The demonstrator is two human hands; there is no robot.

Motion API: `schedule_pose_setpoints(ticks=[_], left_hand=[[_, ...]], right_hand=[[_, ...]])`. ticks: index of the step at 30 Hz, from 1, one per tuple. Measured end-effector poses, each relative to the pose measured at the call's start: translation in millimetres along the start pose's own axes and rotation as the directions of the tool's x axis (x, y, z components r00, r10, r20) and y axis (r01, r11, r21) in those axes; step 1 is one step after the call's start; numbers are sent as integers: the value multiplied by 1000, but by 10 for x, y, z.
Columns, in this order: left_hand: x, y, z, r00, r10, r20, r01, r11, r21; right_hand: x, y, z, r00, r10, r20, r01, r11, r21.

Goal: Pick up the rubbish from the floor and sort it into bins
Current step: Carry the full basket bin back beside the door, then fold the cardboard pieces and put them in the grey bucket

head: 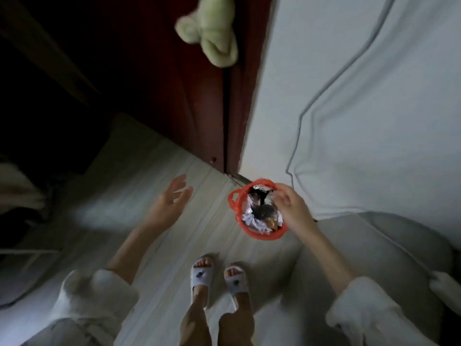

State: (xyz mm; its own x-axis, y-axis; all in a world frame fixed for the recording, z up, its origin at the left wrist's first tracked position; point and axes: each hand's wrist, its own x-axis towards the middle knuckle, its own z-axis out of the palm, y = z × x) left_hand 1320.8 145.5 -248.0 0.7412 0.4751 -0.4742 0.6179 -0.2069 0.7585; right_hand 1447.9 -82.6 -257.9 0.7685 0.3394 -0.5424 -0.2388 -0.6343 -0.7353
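The person stands on a pale wood-grain floor (pixel 154 245), looking down at their own feet in light slippers (pixel 217 278). The right hand (pixel 290 208) is over the mouth of a bin lined with a red plastic bag (pixel 249 229), its fingers curled inward with thumb and fingertips drawn together near the far rim; whether they pinch the liner's edge or a small scrap cannot be told through the blur. The bin sits on the floor close to the corner where a dark red door (pixel 199 101) meets a white wall (pixel 349 96). Inside the bin lies crumpled rubbish (pixel 259 213): white paper, something dark, and a bit of shiny foil toward the far side.

The left hand (pixel 172 198) is held out over the bare floor, well apart from the bin, with palm showing and fingers spread and straight, holding nothing. Both forearms emerge from loose white sleeves (pixel 99 293). A pale green cloth (pixel 212 33) hangs on the door above.
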Motion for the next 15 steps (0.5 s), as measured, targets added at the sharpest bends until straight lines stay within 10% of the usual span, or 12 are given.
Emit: schedule_pose_setpoints(ticks=[8, 15], left_hand=[[-1744, -61, -942, 887, -147, -438, -43, 918, -395], [-3751, -1008, -1291, 510, -453, -731, -165, 782, -601]], right_hand=[[-999, -1612, 934, 789, -419, 449, 528, 837, -145], [-2428, -1985, 2477, 441, -434, 786, 784, 612, -102]])
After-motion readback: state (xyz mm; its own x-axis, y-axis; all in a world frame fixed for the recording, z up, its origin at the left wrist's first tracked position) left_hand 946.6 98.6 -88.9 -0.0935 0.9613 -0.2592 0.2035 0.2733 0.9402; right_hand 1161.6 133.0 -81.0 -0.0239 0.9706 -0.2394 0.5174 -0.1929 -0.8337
